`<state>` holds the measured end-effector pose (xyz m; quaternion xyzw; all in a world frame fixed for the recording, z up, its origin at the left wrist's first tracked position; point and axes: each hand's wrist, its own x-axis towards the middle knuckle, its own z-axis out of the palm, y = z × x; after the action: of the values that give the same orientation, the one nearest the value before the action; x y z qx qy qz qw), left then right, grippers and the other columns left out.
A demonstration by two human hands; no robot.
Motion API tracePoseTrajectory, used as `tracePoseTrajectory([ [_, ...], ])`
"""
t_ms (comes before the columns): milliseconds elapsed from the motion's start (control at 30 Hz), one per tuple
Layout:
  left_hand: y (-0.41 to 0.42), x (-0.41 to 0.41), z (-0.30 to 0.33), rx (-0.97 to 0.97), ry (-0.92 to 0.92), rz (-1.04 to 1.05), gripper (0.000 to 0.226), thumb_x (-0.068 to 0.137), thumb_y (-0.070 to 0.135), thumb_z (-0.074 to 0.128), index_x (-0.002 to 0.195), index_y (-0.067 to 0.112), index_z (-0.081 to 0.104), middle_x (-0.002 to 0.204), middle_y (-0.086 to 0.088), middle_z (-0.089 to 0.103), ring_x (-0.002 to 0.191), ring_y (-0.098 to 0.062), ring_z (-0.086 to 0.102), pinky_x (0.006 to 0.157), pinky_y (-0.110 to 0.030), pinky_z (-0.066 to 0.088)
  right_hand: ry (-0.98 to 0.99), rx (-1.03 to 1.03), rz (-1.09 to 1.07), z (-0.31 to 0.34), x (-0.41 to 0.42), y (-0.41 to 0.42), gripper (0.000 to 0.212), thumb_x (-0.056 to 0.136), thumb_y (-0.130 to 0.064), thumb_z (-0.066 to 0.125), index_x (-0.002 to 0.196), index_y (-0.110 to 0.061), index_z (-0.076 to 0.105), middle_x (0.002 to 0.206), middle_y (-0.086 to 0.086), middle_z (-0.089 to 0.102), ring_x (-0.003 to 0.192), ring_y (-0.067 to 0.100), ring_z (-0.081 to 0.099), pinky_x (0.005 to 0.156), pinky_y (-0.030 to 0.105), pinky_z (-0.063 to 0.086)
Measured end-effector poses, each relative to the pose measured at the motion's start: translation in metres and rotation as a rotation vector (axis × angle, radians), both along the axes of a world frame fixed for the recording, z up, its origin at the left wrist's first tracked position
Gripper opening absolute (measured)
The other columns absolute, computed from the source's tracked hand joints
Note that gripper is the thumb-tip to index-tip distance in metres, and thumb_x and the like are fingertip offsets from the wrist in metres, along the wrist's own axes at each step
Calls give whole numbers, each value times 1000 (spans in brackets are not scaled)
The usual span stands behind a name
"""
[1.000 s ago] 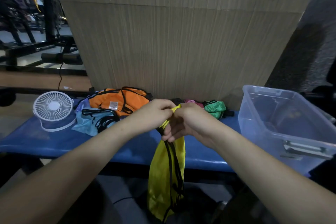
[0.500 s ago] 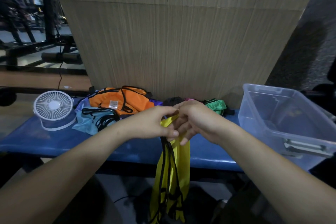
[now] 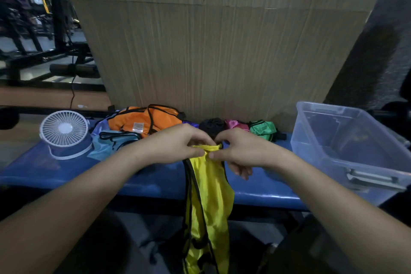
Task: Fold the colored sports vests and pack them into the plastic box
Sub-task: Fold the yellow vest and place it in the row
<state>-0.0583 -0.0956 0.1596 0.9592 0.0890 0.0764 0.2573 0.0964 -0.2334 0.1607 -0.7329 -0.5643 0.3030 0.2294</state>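
Note:
A yellow vest [image 3: 209, 196] with black trim hangs down past the front edge of the blue bench [image 3: 66, 173]. My left hand [image 3: 178, 144] and my right hand [image 3: 240, 151] each pinch its top edge, close together above the bench. On the bench behind lie an orange vest [image 3: 142, 120], a light blue vest [image 3: 106, 144], and bunched black [image 3: 211, 125], pink [image 3: 235, 124] and green vests [image 3: 262, 129]. A clear plastic box [image 3: 347, 147] stands at the right end of the bench with no vests in it.
A small white fan [image 3: 64, 131] sits at the left of the bench. A wooden panel wall [image 3: 211, 40] rises right behind the bench. Gym equipment stands at the far left.
Both hands have drawn slightly apart and now pinch the vest's top edge spread between them. The yellow vest has opened out wider as it hangs.

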Motion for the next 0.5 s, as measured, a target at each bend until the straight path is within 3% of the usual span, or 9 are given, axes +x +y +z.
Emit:
tracePoseTrajectory([
  [100,3,-3,4,-29,-14,44,23,93,8,67,110,24,64,91,11,71,76,5,61,69,-11,44,-183,120,2,-7,9,4,19,85,-36,77,82,-29,60,52,-1,53,44,14,49,48,32,40],
  [167,4,-4,7,8,-1,65,24,94,10,65,112,24,60,92,12,72,81,1,64,71,-17,48,-286,234,-6,-11,11,6,26,82,-39,80,70,-30,59,59,-5,50,53,9,44,54,32,35],
  [300,4,-4,8,165,-17,115,22,96,12,55,109,31,58,96,16,65,90,-2,60,76,-29,47,-298,398,-25,-10,7,7,19,88,-31,73,78,-18,64,77,-7,53,72,7,50,68,34,39],
  [400,3,-4,6,162,-57,133,16,100,19,51,103,34,57,88,15,60,86,-1,56,74,-28,44,-270,430,-60,-7,4,7,12,92,-24,67,82,-17,66,72,-8,58,68,6,51,65,35,39],
  [500,0,-5,4,96,-91,106,9,98,39,59,103,31,60,84,12,61,81,0,57,65,-19,41,-244,443,-68,-5,1,7,11,94,-23,66,84,-18,67,69,-6,60,65,9,52,64,37,43],
])
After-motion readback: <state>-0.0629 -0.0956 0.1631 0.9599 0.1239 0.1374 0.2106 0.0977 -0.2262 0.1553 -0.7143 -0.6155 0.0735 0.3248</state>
